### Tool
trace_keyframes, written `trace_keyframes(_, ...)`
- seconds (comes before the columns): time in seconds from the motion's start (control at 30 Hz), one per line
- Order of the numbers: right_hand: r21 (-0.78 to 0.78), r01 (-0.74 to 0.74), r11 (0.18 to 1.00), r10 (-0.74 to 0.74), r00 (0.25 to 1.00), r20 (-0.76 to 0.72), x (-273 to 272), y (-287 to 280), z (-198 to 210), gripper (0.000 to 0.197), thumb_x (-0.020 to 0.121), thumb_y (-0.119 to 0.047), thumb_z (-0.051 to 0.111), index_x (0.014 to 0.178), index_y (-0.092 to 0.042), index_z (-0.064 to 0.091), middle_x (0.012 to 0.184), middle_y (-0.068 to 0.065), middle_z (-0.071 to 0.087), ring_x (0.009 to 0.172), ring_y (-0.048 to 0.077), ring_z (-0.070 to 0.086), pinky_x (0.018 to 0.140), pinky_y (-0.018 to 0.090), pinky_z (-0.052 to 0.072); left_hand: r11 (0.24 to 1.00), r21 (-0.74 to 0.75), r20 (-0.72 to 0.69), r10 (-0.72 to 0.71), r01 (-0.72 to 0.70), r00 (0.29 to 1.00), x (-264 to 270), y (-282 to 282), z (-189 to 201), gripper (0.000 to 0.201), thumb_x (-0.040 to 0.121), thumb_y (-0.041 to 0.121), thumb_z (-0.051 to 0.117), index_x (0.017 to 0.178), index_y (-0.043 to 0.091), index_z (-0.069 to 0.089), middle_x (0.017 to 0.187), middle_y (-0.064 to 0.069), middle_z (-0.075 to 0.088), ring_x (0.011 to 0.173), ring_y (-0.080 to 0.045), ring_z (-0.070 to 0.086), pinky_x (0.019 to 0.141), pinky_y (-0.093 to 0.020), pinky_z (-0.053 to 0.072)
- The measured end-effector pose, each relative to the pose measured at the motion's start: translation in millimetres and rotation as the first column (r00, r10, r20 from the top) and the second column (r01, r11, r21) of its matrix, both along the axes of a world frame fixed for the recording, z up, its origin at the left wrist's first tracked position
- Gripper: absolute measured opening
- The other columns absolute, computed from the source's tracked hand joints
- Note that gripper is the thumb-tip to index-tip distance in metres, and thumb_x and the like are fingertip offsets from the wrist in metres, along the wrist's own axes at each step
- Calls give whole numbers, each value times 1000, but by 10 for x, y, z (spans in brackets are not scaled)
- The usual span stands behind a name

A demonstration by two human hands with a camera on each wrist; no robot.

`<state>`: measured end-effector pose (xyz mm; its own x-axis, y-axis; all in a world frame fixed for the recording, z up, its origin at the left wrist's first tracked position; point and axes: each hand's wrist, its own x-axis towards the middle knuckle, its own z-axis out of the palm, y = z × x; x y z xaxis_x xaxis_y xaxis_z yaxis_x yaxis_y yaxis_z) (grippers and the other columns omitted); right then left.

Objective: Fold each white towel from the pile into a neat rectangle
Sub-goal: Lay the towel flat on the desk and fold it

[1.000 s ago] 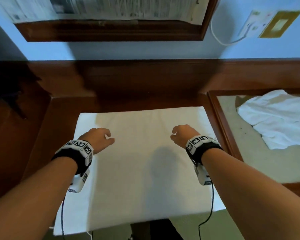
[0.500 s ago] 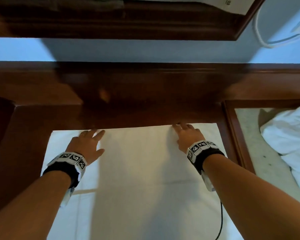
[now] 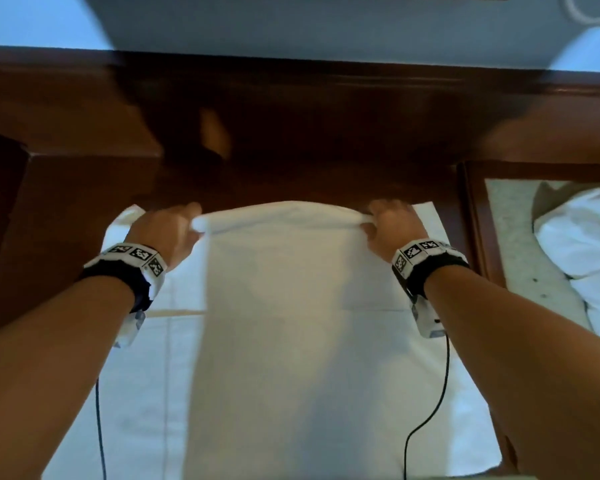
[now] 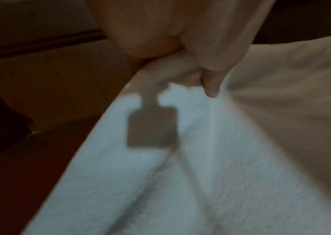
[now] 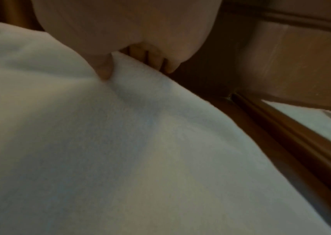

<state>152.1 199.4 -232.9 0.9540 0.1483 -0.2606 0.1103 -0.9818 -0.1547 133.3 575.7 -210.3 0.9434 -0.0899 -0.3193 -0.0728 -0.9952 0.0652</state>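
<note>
Left hand point(image 3: 165, 230) has the far left corner of the white towel point(image 3: 291, 323) pinched, thumb on the near side and fingers curled over the far side of the hem, and the left wrist view confirms it: thumb point(image 4: 210, 84) pressed into the cloth, folds bunching up under the palm. Right hand point(image 3: 390, 225) mirrors it at the far right corner, thumb point(image 5: 104, 71) on the near face, fingers point(image 5: 156, 60) wrapped behind the edge. Both hands are closed on fabric, neither one loose.

Between them the far hem is raised off the surface point(image 3: 84, 188) and arcs up slightly in the middle, a rolled lip of cloth running hand to hand. The rest of the towel lies flat toward the person, its near end running out of the bottom of the head view. Another white layer point(image 3: 146, 375) shows beneath and to the left of the lifted panel; whether it is the same towel or a separate one, I cannot tell.

Off to the right, past a wooden rim point(image 3: 471, 220), the pile of white towels point(image 3: 582, 244) sits crumpled on a pale inset panel point(image 3: 513, 230), well apart from both hands. Black cables point(image 3: 430, 410) trail down from the wrist bands point(image 3: 426, 258).
</note>
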Motion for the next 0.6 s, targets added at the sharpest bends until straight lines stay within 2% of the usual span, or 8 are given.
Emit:
trace_keyframes(0.03,49,26,998,-25,999,-22,-3,-12,74,25,94,-21,56,117,-11,56,103,13,65,104,33,57,106,41,35,1000,19,12,-8,8,1000,-1,46,71,27,97,35,60,112,14,56,101,-12,68,93,-38,65,81,-43,47)
trace_keyframes(0.07,90,55,994,-51,998,-48,-18,-20,164,24,94,-21,55,117,-12,54,97,13,65,98,35,58,101,41,40,999,46,24,-27,26,999,-10,87,149,30,97,39,59,114,14,57,104,-11,69,96,-36,65,83,-41,45)
trace_keyframes(0.13,107,68,992,-63,996,-56,-89,-33,332,22,94,-26,55,113,-16,51,86,8,63,84,33,60,77,38,48,989,117,38,-94,89,995,-73,153,315,33,98,46,54,110,17,58,106,-8,68,100,-32,64,84,-39,40)
trace_keyframes(0.17,75,37,996,-34,998,-44,-142,-35,411,22,93,-30,55,111,-17,50,82,5,62,78,31,60,74,37,45,983,147,45,-122,114,992,-126,182,389,31,97,49,52,104,19,57,103,-6,65,98,-30,62,85,-39,39)
trace_keyframes(0.27,-92,-82,992,78,996,-40,-397,-17,643,25,90,-38,50,107,-20,51,80,-1,60,81,28,61,90,41,36,964,204,125,-196,168,973,-389,226,601,29,94,50,54,92,21,58,84,-1,55,87,-30,61,89,-44,41)
trace_keyframes(0.37,-181,-119,976,126,992,24,-782,-24,830,14,83,-33,49,91,-22,47,87,1,58,94,28,59,95,43,31,955,234,239,-240,184,941,-805,290,753,21,92,41,59,91,21,63,77,3,42,80,-30,56,94,-49,36)
trace_keyframes(0.47,-209,-87,974,113,987,116,-1268,-31,972,11,81,-22,55,90,-17,53,93,5,62,94,31,55,94,47,32,960,210,330,-246,183,911,-1300,320,852,17,87,31,68,88,15,63,77,-3,47,79,-33,54,85,-48,30)
trace_keyframes(0.6,-205,-35,978,93,955,282,-1981,9,999,15,77,-18,61,90,-10,59,90,10,62,91,35,56,93,52,35,963,201,397,-249,181,883,-2002,330,838,18,81,24,75,87,12,63,79,-9,53,76,-36,54,75,-46,32)
